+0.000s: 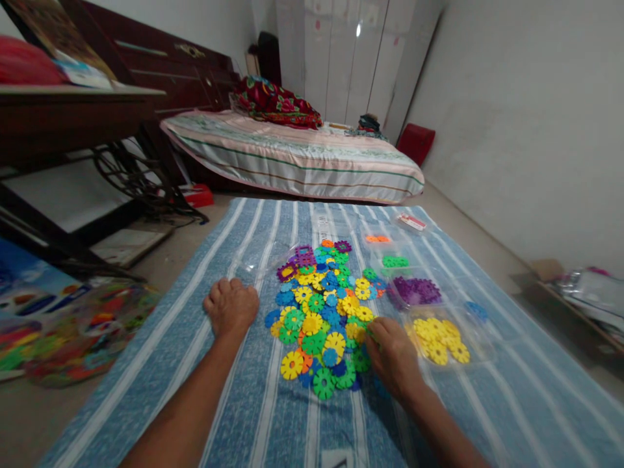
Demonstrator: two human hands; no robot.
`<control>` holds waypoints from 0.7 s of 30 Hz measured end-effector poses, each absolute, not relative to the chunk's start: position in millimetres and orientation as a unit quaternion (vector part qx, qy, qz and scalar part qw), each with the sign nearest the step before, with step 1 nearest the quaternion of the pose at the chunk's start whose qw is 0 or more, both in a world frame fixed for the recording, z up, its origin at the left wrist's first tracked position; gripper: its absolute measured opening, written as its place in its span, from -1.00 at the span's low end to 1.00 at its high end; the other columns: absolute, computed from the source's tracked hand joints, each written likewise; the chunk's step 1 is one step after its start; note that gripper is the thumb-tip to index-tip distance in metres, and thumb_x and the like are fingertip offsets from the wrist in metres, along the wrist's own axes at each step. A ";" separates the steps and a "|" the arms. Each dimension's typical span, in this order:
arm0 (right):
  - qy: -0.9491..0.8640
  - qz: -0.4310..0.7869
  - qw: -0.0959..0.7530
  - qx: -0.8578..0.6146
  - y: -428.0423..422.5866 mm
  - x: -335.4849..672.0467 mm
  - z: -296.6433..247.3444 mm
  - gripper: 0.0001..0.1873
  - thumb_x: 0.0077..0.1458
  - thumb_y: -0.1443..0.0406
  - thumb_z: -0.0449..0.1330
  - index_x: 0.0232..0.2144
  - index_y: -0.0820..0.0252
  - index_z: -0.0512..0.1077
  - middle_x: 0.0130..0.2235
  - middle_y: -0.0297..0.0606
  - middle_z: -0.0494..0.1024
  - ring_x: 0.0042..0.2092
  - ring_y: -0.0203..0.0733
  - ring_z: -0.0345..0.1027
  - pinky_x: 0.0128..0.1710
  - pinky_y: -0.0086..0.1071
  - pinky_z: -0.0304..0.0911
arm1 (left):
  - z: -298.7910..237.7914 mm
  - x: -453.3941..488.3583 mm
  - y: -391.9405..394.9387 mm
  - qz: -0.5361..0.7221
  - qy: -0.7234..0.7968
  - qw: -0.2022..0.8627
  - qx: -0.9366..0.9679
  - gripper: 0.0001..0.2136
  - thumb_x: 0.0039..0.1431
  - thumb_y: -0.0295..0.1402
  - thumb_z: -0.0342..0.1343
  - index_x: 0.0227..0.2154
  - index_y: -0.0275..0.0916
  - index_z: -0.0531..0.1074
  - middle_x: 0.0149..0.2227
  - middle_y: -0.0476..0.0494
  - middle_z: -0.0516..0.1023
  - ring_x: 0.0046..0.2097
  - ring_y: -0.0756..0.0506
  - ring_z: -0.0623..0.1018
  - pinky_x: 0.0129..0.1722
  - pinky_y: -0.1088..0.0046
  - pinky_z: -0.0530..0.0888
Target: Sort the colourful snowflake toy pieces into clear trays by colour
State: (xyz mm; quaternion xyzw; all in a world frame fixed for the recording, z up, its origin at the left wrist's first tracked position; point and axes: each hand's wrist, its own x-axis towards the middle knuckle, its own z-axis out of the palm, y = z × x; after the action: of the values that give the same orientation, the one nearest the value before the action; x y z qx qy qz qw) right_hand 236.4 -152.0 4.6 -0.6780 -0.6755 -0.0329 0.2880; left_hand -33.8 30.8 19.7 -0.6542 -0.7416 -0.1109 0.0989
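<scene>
A loose heap of plastic snowflake discs in yellow, green, blue, orange and purple lies in the middle of the striped cloth. My left hand rests on the cloth left of the heap, its fingers curled in and no disc visible in them. At the heap's right edge, my right hand is closed in a pinch, with a bit of a green snowflake disc showing at its fingertips. Right of that hand, a clear box holds yellow discs. Behind it, another clear box holds purple discs.
Farther back are green discs and orange discs in clear boxes, plus a small clear case. A blue disc lies right of the boxes. A bed stands beyond the blue-striped cloth; a treadle table is left.
</scene>
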 end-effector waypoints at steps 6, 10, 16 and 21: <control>-0.640 -0.062 0.180 -0.744 -119.3 233.2 8.8 -0.90 0.13 0.37 0.14 -0.27 0.17 0.43 -0.28 -0.16 0.53 -0.19 -0.08 0.34 -0.21 -0.31 0.17 | 21.7 -34.0 31.0 -0.124 -0.738 0.088 -0.657 -0.61 0.21 -0.31 -0.16 -0.11 -0.49 0.43 -0.05 -0.54 0.43 0.09 -0.39 0.34 -0.01 0.06 0.28; -0.652 -0.093 0.152 -0.737 -113.8 233.2 2.1 -0.81 0.19 0.40 0.09 -0.45 0.16 0.42 -0.41 -0.21 0.50 -0.31 -0.15 0.31 -0.29 -0.35 0.10 | 21.7 -33.7 31.5 -0.118 -0.742 0.082 -0.655 -0.63 0.20 -0.31 -0.16 -0.11 -0.43 0.42 -0.04 -0.51 0.44 0.09 -0.38 0.34 -0.01 0.08 0.28; -0.691 -0.150 0.258 -0.659 -133.3 240.0 12.6 -0.68 0.23 0.43 -0.02 -0.52 0.13 0.38 -0.49 -0.26 0.43 -0.38 -0.18 0.26 -0.31 -0.34 0.11 | 19.1 -33.2 30.2 -0.120 -0.743 0.092 -0.652 -0.61 0.20 -0.30 -0.19 -0.10 -0.43 0.42 -0.02 -0.49 0.43 0.08 -0.35 0.33 0.00 0.10 0.27; -0.650 -0.212 0.336 -0.647 -157.5 273.5 44.2 -0.76 0.25 0.35 0.03 -0.38 0.14 0.47 -0.35 -0.19 0.54 -0.27 -0.17 0.36 -0.19 -0.29 0.22 | 16.6 -33.4 29.4 -0.135 -0.740 0.091 -0.653 -0.61 0.20 -0.30 -0.17 -0.08 -0.42 0.41 -0.01 -0.48 0.42 0.08 -0.35 0.32 0.00 0.09 0.27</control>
State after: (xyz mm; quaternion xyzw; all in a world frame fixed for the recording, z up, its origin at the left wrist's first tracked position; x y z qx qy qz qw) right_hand 273.5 -157.5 44.2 -0.6475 -0.6504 -0.2123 0.3357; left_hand -33.4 29.4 16.6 -0.6532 -0.7396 -0.1347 0.0906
